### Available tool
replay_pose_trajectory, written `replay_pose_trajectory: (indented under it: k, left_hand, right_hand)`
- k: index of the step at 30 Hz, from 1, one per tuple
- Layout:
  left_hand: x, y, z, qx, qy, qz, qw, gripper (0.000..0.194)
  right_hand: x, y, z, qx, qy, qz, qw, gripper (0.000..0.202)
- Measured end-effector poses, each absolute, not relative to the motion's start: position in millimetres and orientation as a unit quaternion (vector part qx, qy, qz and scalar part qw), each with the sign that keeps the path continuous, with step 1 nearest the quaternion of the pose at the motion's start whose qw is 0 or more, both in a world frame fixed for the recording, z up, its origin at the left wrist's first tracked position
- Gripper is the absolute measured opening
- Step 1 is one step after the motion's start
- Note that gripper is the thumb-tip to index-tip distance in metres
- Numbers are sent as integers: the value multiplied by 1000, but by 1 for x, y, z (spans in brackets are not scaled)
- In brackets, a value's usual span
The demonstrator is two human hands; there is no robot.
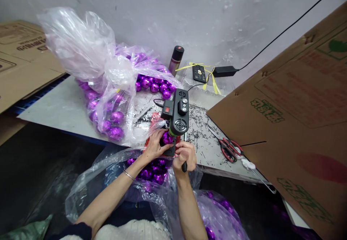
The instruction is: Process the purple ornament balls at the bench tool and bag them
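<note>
Moderately bright, cool indoor light falls on the gray wall (151, 16) and pale surface (59, 106). White glare streaks the plastic bag (81, 48); the purple balls (154, 86) sparkle. Deep shadow fills the area below. Wide-angle distortion stretches the edges; fine print looks soft.

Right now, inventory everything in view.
Faceted balls: many, purple, bags and machine
Plastic bags: several, clear, table and lap
Twin-vented machine: one, black, table centre
Capped cylinder: one, black-topped, by wall
Power brick: one, black, by wall
Flat panel: one, black, beside brick
Ribbons: several, yellow, around panel
Scissors: one, red-black, table right
Thread-like scraps: many, black, table
Cardboard boxes: two, brown, either side
Worktable: one, grey, centre
Left hand: one, bare, grip on ball
Right hand: one, bare, grip on lever
</note>
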State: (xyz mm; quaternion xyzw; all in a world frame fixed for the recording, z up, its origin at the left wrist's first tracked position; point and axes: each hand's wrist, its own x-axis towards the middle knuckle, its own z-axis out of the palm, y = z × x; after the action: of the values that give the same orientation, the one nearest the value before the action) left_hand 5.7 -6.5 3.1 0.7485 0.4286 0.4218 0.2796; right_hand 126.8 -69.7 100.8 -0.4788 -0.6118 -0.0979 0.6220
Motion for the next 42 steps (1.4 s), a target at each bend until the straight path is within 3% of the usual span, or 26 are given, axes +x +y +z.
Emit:
replay_pose_trajectory:
  k: [28,37,41,42]
  left_hand:
    - [7,0,-1,756,412,434,266,58]
    - [-7,-19,4,782,381,416,266,61]
    - [-39,-45,1,803,366,398,251,82]
    - [-48,-41,3,804,365,398,248,78]
  right_hand:
    - [130,-54,73,-411,-626,-133,649,33]
    - [128,-66,139,-477,-602,-60,637,36]
    - [129,-70,151,-484,-611,-39,626,36]
    - [129,-70,149,-482,-612,-41,626,35]
